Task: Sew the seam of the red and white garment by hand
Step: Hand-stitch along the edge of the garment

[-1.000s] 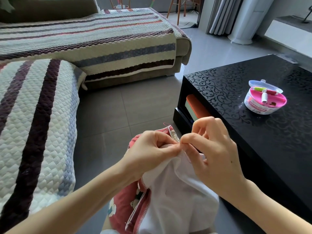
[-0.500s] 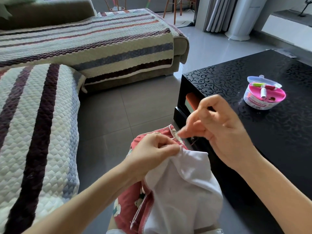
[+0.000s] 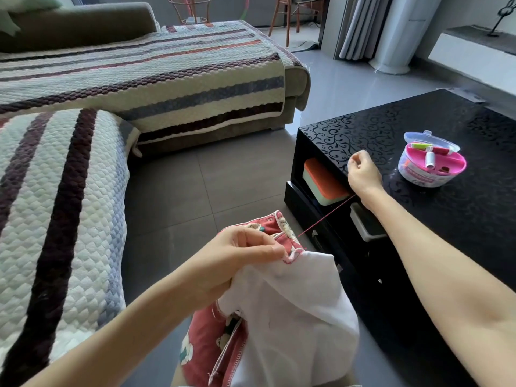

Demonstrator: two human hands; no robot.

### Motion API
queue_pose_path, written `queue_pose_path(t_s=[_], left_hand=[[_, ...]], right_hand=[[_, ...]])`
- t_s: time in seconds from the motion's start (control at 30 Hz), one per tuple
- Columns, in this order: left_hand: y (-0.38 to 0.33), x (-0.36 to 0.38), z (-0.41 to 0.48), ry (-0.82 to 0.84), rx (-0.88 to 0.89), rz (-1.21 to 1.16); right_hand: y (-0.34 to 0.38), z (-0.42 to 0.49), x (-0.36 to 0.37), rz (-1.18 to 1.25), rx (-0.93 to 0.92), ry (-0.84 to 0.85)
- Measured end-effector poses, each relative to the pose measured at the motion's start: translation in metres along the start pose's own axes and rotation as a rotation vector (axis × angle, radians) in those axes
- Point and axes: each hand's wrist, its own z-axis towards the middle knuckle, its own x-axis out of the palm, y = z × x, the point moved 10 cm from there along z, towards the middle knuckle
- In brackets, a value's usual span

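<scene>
While a red thread [image 3: 326, 216] runs taut out of it, the red and white garment [image 3: 293, 317] hangs bunched at low centre. It rests on no surface in view and is held over the floor [image 3: 209, 177], just beside the left edge of the black table [image 3: 474, 233]. White side faces up, red printed side is folded under and behind. The seam [image 3: 291, 255], a red piped edge, sits at the top of the bunch.

Left hand [image 3: 240, 255] is closed on the garment, thumb and forefinger pinching the fabric right beside the seam, other fingers gathering cloth. Right hand [image 3: 363, 171] is out over the table's left edge, well apart from the garment, fingers curled closed. The thread leads up to it, so it likely grips thread or needle; needle not visible.

Handling, judged: light, soft, limp cloth that puckers if the thread is yanked. The thread is thin and can snap or tangle. Best hold is a pinch close to the stitch point, flattening the seam.

Sewing kit [image 3: 431, 163] sits open on the table top, set in from the left edge, spools inside. Orange-lidded box [image 3: 324, 182] is in the shelf below. Sofa [image 3: 139, 79] with striped cover is at far left.
</scene>
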Motion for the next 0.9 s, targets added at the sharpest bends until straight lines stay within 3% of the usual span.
queue_pose_path(t_s=[0.1, 0.17, 0.3, 0.43, 0.57, 0.63, 0.8, 0.9], left_hand=[[-0.003, -0.002, -0.002, -0.002, 0.01, 0.016], [-0.004, -0.004, -0.001, -0.009, 0.019, 0.037], [-0.007, -0.003, -0.001, -0.006, 0.047, 0.056], [-0.011, 0.0, -0.002, 0.005, 0.061, 0.078], [-0.01, 0.0, -0.002, 0.016, 0.055, 0.11], [-0.009, 0.0, -0.003, 0.014, 0.035, 0.086], [-0.006, -0.002, -0.005, 0.007, -0.001, 0.067], [-0.006, 0.001, -0.006, 0.028, -0.011, 0.039]], right_hand=[[0.019, -0.02, 0.017, 0.203, -0.041, 0.18], [0.06, -0.066, 0.027, 0.324, -0.157, 0.442], [0.113, -0.172, 0.035, 0.328, -0.385, 0.93], [0.11, -0.204, 0.047, 0.311, -0.369, 1.109], [0.116, -0.207, 0.045, 0.414, -0.334, 1.116], [0.116, -0.197, 0.044, 0.386, -0.331, 1.021], [0.085, -0.105, 0.024, -0.065, -0.402, 0.315], [0.047, -0.062, 0.025, -0.391, -0.304, 0.117]])
